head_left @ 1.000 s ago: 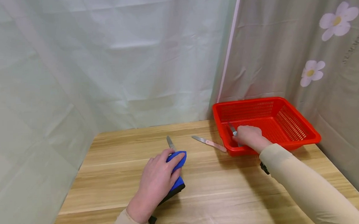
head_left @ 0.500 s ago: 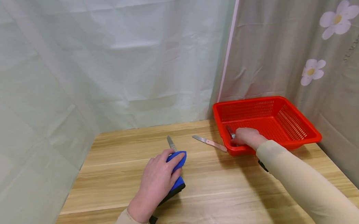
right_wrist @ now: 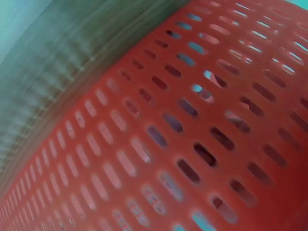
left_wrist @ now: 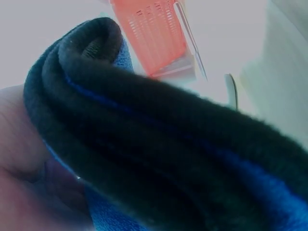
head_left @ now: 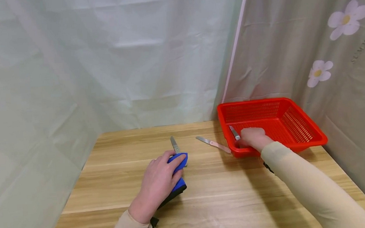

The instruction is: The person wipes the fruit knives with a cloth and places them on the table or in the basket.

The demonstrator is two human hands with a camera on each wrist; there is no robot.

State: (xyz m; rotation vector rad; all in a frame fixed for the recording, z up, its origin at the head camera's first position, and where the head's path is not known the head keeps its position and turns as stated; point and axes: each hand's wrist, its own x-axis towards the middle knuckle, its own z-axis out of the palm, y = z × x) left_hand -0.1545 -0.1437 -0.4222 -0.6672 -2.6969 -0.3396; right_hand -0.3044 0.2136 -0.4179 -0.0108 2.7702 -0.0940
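Note:
In the head view my left hand (head_left: 158, 176) grips a bunched blue cloth (head_left: 178, 163) with black edging, which fills much of the left wrist view. A folding knife (head_left: 174, 144) lies just beyond that hand, partly hidden by it and the cloth. My right hand (head_left: 252, 137) reaches down into the red basket (head_left: 305, 120) at its near left corner. Its fingers are at the handle of another knife (head_left: 233, 131), whose blade points away along the left wall. The right wrist view shows mostly the basket's slotted wall (right_wrist: 159, 120), which hides the fingers there.
A pink-handled folding knife (head_left: 214, 144) lies open on the wooden table (head_left: 206, 199), its handle end close to the basket's left corner. Pale curtains (head_left: 154, 60) hang right behind the table and along both sides.
My right hand has lowered the knife into the basket's left side, its blade shifting slightly left and down. My left hand and the cloth have barely moved.

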